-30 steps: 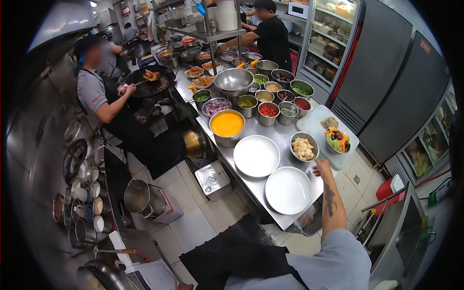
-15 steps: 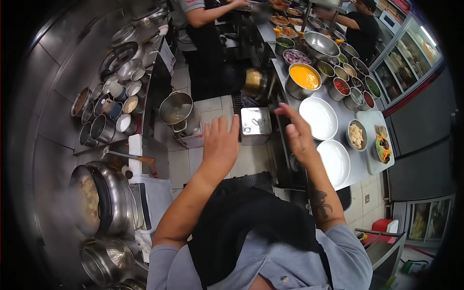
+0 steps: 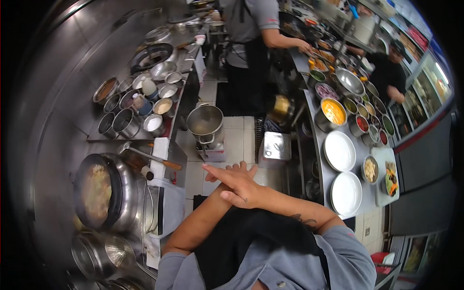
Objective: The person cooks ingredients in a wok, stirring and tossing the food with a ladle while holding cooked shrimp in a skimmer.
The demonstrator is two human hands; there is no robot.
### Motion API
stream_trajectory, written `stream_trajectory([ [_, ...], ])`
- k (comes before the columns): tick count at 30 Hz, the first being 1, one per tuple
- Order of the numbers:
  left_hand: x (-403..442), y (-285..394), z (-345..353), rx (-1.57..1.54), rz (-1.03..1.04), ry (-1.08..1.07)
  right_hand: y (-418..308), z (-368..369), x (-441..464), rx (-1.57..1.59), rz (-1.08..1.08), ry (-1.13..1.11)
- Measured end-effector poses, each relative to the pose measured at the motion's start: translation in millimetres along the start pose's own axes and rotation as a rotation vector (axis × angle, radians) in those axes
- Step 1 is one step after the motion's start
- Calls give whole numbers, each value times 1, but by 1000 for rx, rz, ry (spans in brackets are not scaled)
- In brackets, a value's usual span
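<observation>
A shiny-lidded steel container (image 3: 275,148) is seen beyond the unclenched, empty right hand (image 3: 240,183), crossed over the left hand (image 3: 244,168), fingers spread, palm hidden; earlier both were held apart.

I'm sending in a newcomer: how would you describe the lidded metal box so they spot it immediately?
On the picture's right runs a long steel counter bearing two white dishes. Low in the aisle to its left stands a silver metal box. Its squarish shape and lid set it apart from the round, open pot farther left.
</observation>
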State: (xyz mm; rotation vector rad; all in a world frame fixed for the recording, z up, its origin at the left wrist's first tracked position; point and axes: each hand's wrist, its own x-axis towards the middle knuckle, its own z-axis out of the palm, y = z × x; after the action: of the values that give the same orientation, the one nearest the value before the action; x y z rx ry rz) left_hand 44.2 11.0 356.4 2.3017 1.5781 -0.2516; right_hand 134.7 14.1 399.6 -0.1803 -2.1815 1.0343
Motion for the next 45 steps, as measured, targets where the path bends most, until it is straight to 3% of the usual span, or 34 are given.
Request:
stream_trajectory([
  [3, -15, -15, -5, -77, -29, -1, 5, 26, 17, 530, 188, 8],
  [6, -35, -52, 37, -241, -69, 119, 14, 37, 37, 277, 272, -227],
  [9, -71, -98, 93, -419, -132, 281, 21, 43, 50, 24, 226, -100],
  [12, -152, -125, 106, -497, -462, 463, 51, 43, 45, -211, 194, -116],
  [14, -209, -147, 134, -508, -693, 509, 77, 40, 27, -444, 443, -234],
  [16, -273, -158, 159, -556, -1077, 445, 120, 39, -1, -477, 476, -259],
  [18, -328, -164, 197, -516, -1463, 365, 157, 45, -20, -254, 477, -145],
  [20, -376, -168, 249, -486, -1697, 300, 159, 51, -3, -321, 503, -280],
  [23, -400, -159, 257, -501, -1813, 237, 193, 78, 24, -298, 436, -345],
  [29, -381, -179, 269, -864, -1759, 370, 248, 159, 112, -360, 94, -403],
  [33, -357, -194, 291, -618, -1815, 314, 314, 225, 138, -380, 216, -519],
  [36, -349, -199, 318, -520, -1954, 493, 349, 254, 146, -187, 394, -567],
  [37, -353, -196, 318, -627, -1947, 601, 355, 258, 150, -241, 281, -583],
  [38, -359, -192, 317, -731, -1929, 713, 410, 275, 139, 95, 440, -571],
  [39, -364, -188, 316, -826, -1899, 828, 412, 275, 150, 143, 574, -588],
  [40, -368, -181, 318, -1052, -1834, 1084, 404, 275, 160, 191, 712, -593],
  [42, -377, -167, 316, -1470, -1567, 1577, 333, 258, 199, 121, 721, -581],
  [43, -381, -157, 309, -1576, -1532, 1655, 322, 251, 211, 163, 769, -607],
  [45, -387, -137, 295, -1669, -1539, 1715, 285, 239, 218, 89, 661, -558],
])
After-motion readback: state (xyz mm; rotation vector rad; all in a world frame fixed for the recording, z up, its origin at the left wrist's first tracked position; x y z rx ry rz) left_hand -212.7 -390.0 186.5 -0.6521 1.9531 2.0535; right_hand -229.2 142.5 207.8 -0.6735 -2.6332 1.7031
